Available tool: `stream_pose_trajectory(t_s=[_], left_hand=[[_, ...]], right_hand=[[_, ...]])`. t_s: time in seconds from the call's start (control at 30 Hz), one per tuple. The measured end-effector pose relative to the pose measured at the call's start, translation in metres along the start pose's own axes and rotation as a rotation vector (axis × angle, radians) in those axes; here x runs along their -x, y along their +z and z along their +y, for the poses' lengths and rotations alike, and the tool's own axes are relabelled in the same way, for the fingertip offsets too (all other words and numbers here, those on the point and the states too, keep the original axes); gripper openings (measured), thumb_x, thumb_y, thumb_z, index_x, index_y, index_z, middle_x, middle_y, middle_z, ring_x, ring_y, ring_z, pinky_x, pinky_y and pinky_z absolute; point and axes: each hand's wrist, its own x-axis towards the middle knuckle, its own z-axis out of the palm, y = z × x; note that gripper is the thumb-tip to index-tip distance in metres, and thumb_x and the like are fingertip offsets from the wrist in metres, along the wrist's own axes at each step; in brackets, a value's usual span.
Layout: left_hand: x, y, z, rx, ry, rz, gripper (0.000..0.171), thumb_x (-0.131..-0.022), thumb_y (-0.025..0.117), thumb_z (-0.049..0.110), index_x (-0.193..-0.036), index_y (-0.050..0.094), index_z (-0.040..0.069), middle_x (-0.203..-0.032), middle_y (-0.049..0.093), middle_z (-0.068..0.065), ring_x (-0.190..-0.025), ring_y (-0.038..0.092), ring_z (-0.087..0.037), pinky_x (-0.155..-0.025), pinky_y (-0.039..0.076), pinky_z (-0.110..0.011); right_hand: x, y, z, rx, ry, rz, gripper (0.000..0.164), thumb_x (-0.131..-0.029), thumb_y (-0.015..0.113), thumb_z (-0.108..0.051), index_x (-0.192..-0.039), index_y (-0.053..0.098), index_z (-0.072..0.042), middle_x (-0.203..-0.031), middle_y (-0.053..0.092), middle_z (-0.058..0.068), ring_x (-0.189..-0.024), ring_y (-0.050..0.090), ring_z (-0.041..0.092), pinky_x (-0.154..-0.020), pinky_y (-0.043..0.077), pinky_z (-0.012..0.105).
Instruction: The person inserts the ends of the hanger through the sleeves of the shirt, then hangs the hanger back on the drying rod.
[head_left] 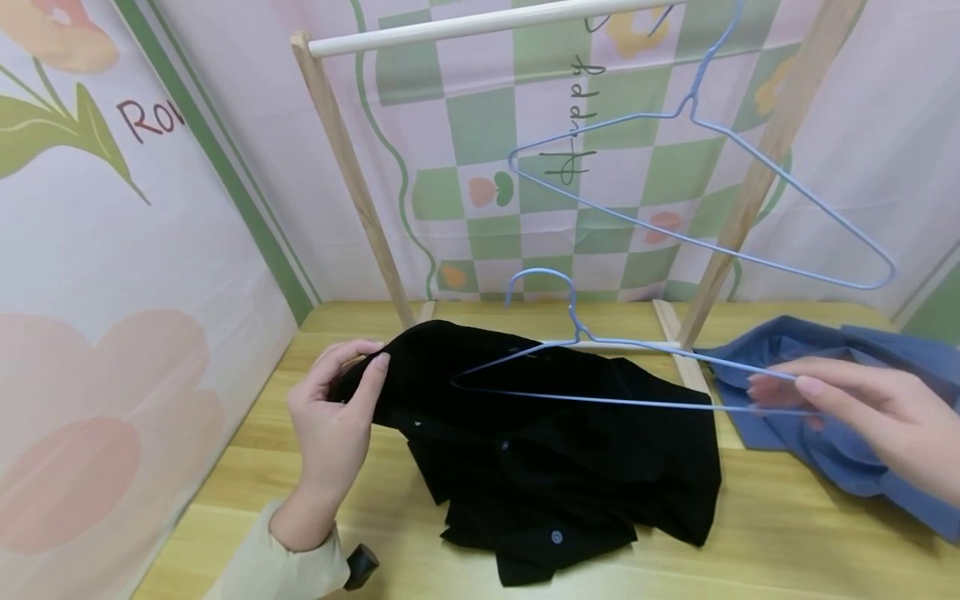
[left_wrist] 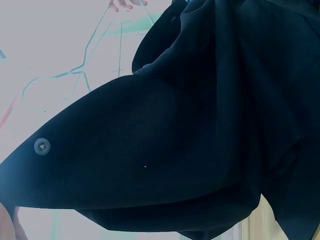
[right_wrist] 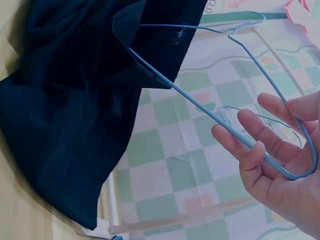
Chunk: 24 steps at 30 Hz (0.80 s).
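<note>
In the head view a black buttoned garment [head_left: 570,467] hangs and lies over the wooden table. My left hand [head_left: 337,408] pinches its edge at the upper left, thumb in front. A light blue wire hanger [head_left: 645,402] is held at its right end by my right hand [head_left: 877,408]. Its hook points up, and its left end lies against the garment. The right wrist view shows that end of the hanger [right_wrist: 200,107] passing inside the black cloth [right_wrist: 75,115], while the fingers curl round the near corner. A button [left_wrist: 42,146] shows on the cloth in the left wrist view.
A wooden rack with a white rail [head_left: 465,27] stands behind the garment. Another blue hanger [head_left: 622,218] hangs from that rail, above my right hand. Folded blue clothing [head_left: 847,450] lies on the table [head_left: 247,483] at the right. Patterned cloth walls [head_left: 210,250] enclose the table.
</note>
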Motion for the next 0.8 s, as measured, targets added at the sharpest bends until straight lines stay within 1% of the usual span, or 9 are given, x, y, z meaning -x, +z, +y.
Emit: stream_pose_trajectory(t_s=[0.07, 0.13, 0.27, 0.33, 0.4, 0.5, 0.63, 0.7, 0.8], left_hand=[[0.000, 0.000, 0.000, 0.004, -0.001, -0.003, 0.011, -0.092, 0.074, 0.001, -0.097, 0.074, -0.008, -0.093, 0.071, -0.014, -0.082, 0.067, -0.014, -0.077, 0.055, -0.023], [0.001, 0.000, 0.000, 0.009, -0.001, -0.007, 0.011, -0.092, 0.074, 0.002, -0.097, 0.074, -0.009, -0.093, 0.071, -0.014, -0.081, 0.067, -0.014, -0.076, 0.055, -0.023], [0.003, 0.003, 0.001, 0.020, 0.004, -0.034, 0.012, -0.092, 0.074, 0.001, -0.097, 0.073, -0.010, -0.092, 0.070, -0.013, -0.079, 0.066, -0.014, -0.076, 0.055, -0.023], [0.005, 0.007, 0.002, 0.033, 0.011, -0.056, 0.011, -0.092, 0.073, 0.000, -0.097, 0.073, -0.010, -0.092, 0.070, -0.014, -0.080, 0.066, -0.014, -0.076, 0.056, -0.024], [0.008, 0.011, 0.003, 0.052, 0.019, -0.074, 0.009, -0.092, 0.073, -0.002, -0.097, 0.072, -0.010, -0.093, 0.071, -0.014, -0.083, 0.067, -0.014, -0.078, 0.056, -0.024], [0.013, 0.017, 0.004, 0.076, 0.038, -0.094, 0.008, -0.090, 0.074, -0.006, -0.096, 0.072, -0.010, -0.094, 0.072, -0.014, -0.089, 0.068, -0.015, -0.080, 0.055, -0.025], [0.017, 0.022, 0.004, 0.100, 0.034, -0.110, 0.008, -0.088, 0.074, -0.008, -0.096, 0.073, -0.008, -0.094, 0.072, -0.014, -0.093, 0.068, -0.017, -0.078, 0.054, -0.025], [0.018, 0.025, 0.003, 0.104, 0.023, -0.121, 0.008, -0.089, 0.074, -0.007, -0.096, 0.073, -0.007, -0.093, 0.072, -0.014, -0.093, 0.067, -0.017, -0.078, 0.054, -0.025], [0.022, 0.028, 0.001, 0.114, 0.014, -0.183, 0.009, -0.089, 0.074, -0.007, -0.096, 0.074, -0.004, -0.094, 0.072, -0.014, -0.092, 0.067, -0.016, -0.079, 0.054, -0.024]], right_hand=[[0.001, -0.002, 0.002, 0.003, 0.003, 0.005, 0.037, -0.108, 0.045, 0.002, -0.125, 0.071, -0.017, -0.112, 0.072, -0.020, -0.099, 0.063, -0.011, -0.063, 0.047, 0.016], [0.001, -0.002, 0.003, 0.001, 0.001, 0.005, 0.037, -0.108, 0.044, 0.002, -0.126, 0.071, -0.016, -0.112, 0.072, -0.020, -0.099, 0.064, -0.010, -0.063, 0.047, 0.017], [-0.001, 0.002, 0.002, 0.009, 0.005, -0.026, 0.035, -0.108, 0.046, 0.001, -0.124, 0.072, -0.015, -0.111, 0.073, -0.017, -0.099, 0.064, -0.008, -0.063, 0.048, 0.020], [-0.003, 0.009, -0.002, -0.001, -0.018, -0.046, 0.034, -0.107, 0.046, 0.002, -0.123, 0.072, -0.012, -0.112, 0.074, -0.013, -0.100, 0.065, -0.005, -0.064, 0.049, 0.020], [-0.004, 0.018, -0.006, -0.038, -0.053, -0.067, 0.034, -0.107, 0.046, 0.004, -0.124, 0.071, -0.010, -0.113, 0.075, -0.008, -0.101, 0.067, -0.002, -0.068, 0.052, 0.018], [-0.006, 0.033, -0.014, -0.091, -0.135, -0.075, 0.036, -0.106, 0.043, 0.009, -0.125, 0.069, -0.005, -0.113, 0.075, -0.002, -0.102, 0.069, 0.003, -0.071, 0.053, 0.018], [-0.007, 0.049, -0.020, -0.151, -0.219, -0.039, 0.039, -0.103, 0.042, 0.014, -0.126, 0.069, -0.003, -0.111, 0.075, -0.001, -0.099, 0.069, 0.005, -0.066, 0.049, 0.020], [-0.007, 0.055, -0.022, -0.166, -0.235, -0.017, 0.041, -0.103, 0.042, 0.015, -0.126, 0.069, -0.004, -0.110, 0.075, -0.003, -0.098, 0.069, 0.003, -0.065, 0.048, 0.020], [-0.005, 0.061, -0.026, -0.174, -0.243, 0.016, 0.042, -0.102, 0.042, 0.016, -0.126, 0.069, -0.005, -0.110, 0.075, -0.004, -0.100, 0.069, 0.002, -0.065, 0.049, 0.020]])
